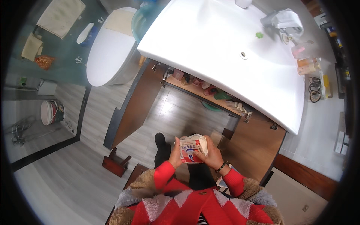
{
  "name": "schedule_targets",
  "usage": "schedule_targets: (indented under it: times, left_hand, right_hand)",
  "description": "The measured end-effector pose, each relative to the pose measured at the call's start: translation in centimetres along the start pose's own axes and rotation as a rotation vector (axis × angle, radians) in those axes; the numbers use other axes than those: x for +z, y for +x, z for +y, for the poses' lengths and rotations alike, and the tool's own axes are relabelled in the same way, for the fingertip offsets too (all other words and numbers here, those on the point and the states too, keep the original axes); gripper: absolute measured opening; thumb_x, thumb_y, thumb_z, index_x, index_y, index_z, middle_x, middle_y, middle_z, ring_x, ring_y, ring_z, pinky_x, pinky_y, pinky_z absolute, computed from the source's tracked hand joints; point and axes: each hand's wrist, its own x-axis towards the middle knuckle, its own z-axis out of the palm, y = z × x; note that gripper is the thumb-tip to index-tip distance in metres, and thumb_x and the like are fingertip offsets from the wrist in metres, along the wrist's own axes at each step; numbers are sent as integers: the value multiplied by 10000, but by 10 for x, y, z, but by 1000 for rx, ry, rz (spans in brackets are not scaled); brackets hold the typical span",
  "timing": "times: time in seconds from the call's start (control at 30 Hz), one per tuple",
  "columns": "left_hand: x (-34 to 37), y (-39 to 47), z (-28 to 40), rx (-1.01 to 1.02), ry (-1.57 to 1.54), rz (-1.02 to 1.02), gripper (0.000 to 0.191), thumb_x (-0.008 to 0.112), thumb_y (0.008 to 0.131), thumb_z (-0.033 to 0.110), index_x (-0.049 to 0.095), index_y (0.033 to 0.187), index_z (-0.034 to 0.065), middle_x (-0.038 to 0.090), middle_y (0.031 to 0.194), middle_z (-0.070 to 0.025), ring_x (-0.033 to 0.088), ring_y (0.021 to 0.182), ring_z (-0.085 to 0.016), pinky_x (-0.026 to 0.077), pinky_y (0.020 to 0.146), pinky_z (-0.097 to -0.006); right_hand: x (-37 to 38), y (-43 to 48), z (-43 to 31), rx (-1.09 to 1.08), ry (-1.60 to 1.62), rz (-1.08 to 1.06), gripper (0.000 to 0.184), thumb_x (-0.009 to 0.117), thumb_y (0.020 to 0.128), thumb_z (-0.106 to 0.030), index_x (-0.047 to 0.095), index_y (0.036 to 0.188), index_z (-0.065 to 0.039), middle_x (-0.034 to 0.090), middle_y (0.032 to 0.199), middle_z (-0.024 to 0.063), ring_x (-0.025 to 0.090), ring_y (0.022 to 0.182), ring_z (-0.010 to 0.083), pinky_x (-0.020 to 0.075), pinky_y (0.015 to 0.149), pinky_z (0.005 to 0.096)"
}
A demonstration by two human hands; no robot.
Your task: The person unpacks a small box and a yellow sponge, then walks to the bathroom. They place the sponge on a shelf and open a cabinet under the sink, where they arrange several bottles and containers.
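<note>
My left hand (176, 155) and my right hand (213, 154) hold a red-and-white printed soap packet (186, 144) between them, above my lap. The left hand grips its left edge with the thumb up along the side. On the right, my thumb lies across the printed face while the other fingers go behind it. A pale crumpled wrapper (200, 137) shows at the packet's far edge. The packet bears writing and a small figure. Its underside is hidden. Beyond my hands stands the open vanity cabinet, with bottles and a green item (222, 95) on its shelf (194, 88).
Two open cabinet doors flank me, the left door (137, 109) and the right door (257, 140). Overhead juts the white washbasin (202, 42). A small wooden stool (115, 164) stands left; a toilet (109, 59) and a lidded bucket (52, 112) are farther off. A cardboard box (218, 139) sits by the right door.
</note>
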Motion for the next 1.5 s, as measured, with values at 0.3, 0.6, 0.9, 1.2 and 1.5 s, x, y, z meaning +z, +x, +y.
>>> schedule_targets:
  times: [0.3,0.6,0.9,1.2,1.5]
  left_hand:
    - [-76,113,31,7,-113,-80,769,317,903,674,418,1360,64,521,1323,-152,520,1202,-318,434,1014,-460]
    - [-117,226,50,-62,-84,-161,726,246,945,618,391,1401,72,461,1387,-141,444,1276,-324,372,1055,-484]
    - [-130,300,102,119,11,-198,500,400,903,338,515,1281,32,577,1272,-146,546,1165,-308,406,1024,-438]
    - [-88,343,116,273,138,-466,591,417,959,520,463,1338,68,538,1317,-126,516,1204,-292,390,1041,-468]
    - [-110,336,94,79,225,-436,654,306,928,656,457,1350,180,538,1319,-74,549,1158,-275,450,952,-525]
  right_hand:
    - [68,116,76,-93,78,20,747,735,778,-375,383,1362,-69,565,1233,199,592,1082,356,493,882,392]
    - [112,213,135,-259,-152,129,779,688,742,-475,391,1350,-88,592,1105,192,599,978,375,504,804,430]
    - [118,275,159,-517,-215,342,763,710,781,-429,387,1382,-88,584,1098,186,599,977,377,501,792,439]
    - [77,290,153,-636,-309,497,761,709,759,-348,374,1394,-94,543,1166,197,584,1015,393,495,818,450]
    - [106,270,161,-510,-466,473,759,701,771,-401,386,1393,-102,577,1084,185,608,917,378,510,754,450]
